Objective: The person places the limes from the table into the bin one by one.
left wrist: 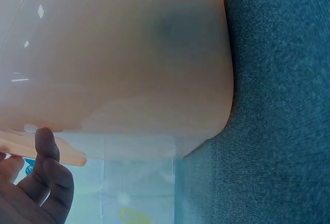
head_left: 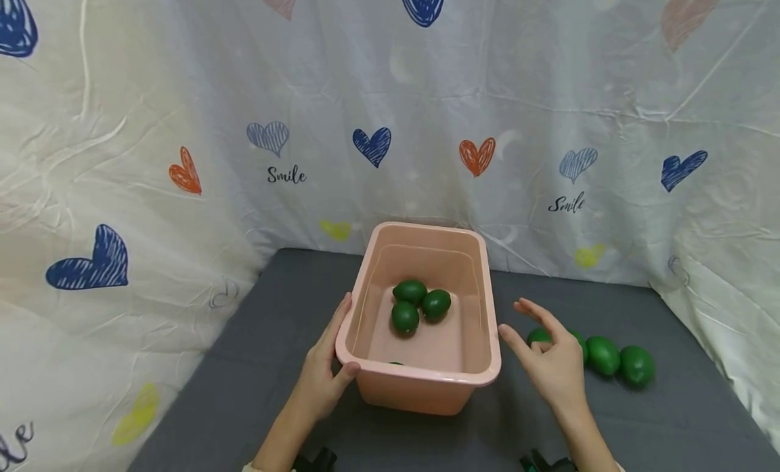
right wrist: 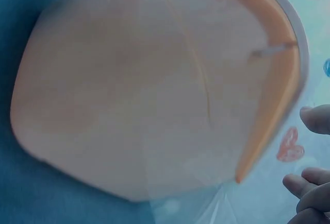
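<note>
A pink plastic bin (head_left: 420, 374) stands upright in the middle of the table. Inside it lie three green limes (head_left: 409, 292) touching each other, and a green sliver shows just behind the near rim. My left hand (head_left: 326, 374) holds the bin at its near left corner, thumb at the front rim and fingers along the left side. Right of the bin, my right hand (head_left: 553, 360) hovers with thumb and index finger spread and nothing between them. Beyond and beside it, several more limes (head_left: 637, 367) sit in a row, partly hidden by that hand.
A dark grey cloth (head_left: 292, 296) covers the table. Behind and to the left hangs a white curtain (head_left: 420, 86) printed with hearts and words. Black straps or devices (head_left: 315, 460) show near both wrists at the bottom edge.
</note>
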A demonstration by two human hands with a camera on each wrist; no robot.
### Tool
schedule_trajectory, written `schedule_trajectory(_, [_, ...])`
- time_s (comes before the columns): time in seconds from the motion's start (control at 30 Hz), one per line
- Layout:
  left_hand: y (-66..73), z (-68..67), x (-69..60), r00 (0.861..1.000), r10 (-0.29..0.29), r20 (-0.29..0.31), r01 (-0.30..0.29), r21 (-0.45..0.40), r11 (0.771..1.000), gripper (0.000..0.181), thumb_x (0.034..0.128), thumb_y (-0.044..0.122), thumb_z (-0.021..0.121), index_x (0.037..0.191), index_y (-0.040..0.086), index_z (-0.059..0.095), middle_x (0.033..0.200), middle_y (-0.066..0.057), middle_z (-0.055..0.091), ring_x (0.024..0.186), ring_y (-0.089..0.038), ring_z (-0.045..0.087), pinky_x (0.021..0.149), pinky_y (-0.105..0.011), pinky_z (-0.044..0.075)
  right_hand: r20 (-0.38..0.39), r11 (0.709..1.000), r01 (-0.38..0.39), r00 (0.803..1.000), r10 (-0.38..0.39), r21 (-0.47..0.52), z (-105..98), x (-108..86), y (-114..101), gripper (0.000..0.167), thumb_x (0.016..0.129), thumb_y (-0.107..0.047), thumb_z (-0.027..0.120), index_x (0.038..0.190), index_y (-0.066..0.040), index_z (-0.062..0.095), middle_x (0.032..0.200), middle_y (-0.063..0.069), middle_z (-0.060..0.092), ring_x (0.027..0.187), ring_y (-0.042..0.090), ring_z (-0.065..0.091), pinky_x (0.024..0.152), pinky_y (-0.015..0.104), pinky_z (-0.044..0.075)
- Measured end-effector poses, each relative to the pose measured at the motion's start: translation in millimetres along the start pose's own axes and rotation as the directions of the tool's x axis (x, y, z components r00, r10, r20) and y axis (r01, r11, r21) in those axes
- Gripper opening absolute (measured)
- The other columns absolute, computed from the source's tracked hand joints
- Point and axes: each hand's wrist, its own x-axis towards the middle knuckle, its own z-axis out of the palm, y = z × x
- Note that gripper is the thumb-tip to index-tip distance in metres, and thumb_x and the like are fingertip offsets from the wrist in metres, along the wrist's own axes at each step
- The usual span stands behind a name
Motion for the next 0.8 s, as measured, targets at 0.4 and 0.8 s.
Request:
schedule_trajectory(0.4, [-0.9,0.8,4.0,1.0,0.028,-0.003,-0.028,-0.013,1.0,0.094,0.102,0.074,0.048,0.17,0.014,0.025,0.175,-0.006,0.027,0.16,-0.017,0.028,0.123,-0.017,0.024,-0.133,0.978,-0.198,0.973,0.188,-0.071,-36.9,-4.4,37.8,0.053,0.094,-0.033,0.084,0.143,-0.02,0.067,0.123,-0.02,0.068,0.034,0.006,0.035,0.04,0.023,0.036])
schedule_trajectory(0.8, [-5.5,2.3,3.0,0.999,0.042,-0.019,-0.042,-0.014,0.999,0.092,0.1033,0.071,0.049,0.17,0.012,0.027,0.174,-0.01,0.029,0.16,-0.014,0.028,0.122,-0.015,0.024,-0.319,0.912,-0.357,0.905,0.283,-0.203,-73.4,-3.2,81.8,0.066,0.096,-0.047,0.079,0.149,-0.012,0.063,0.142,0.011,0.068,0.053,-0.003,0.057,0.055,0.015,0.043])
